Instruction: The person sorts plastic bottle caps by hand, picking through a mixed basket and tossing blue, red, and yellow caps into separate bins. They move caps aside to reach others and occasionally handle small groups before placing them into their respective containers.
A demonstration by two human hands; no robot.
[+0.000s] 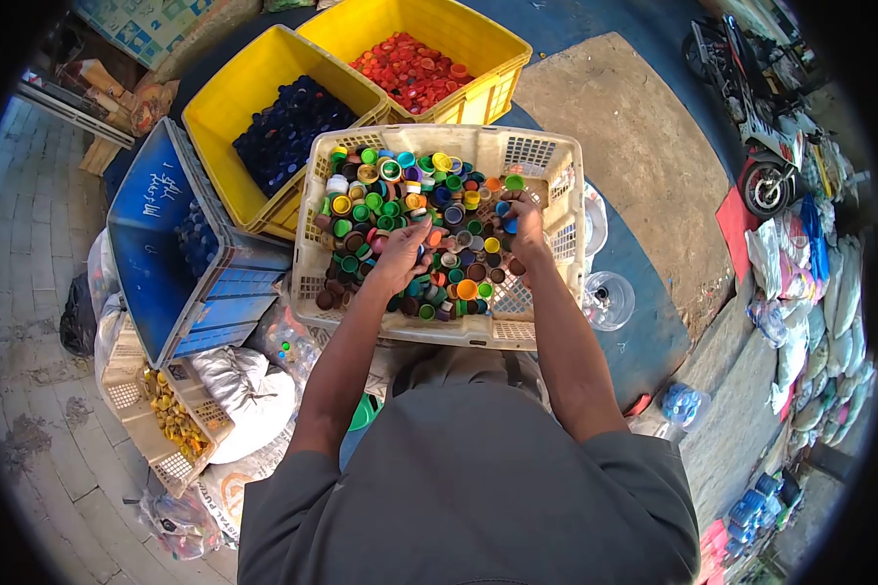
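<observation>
In the centre of the frame a beige crate [546,148] holds mixed bottle caps [400,200]. Both hands rest in them: the left hand [400,256] half curled, the right hand [526,227] fingers down; whether either pinches a cap I cannot tell. Above, one yellow crate [222,90] holds dark blue caps [283,127], another [492,97] holds red caps [409,68].

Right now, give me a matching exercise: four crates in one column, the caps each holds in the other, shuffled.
Crates
1. large beige crate
2. left yellow crate
3. right yellow crate
4. small beige crate at lower left

Contents
a. red caps
b. mixed-colour caps
c. yellow caps
d. dark blue caps

Pairs: 1-b, 2-d, 3-a, 4-c.
</observation>
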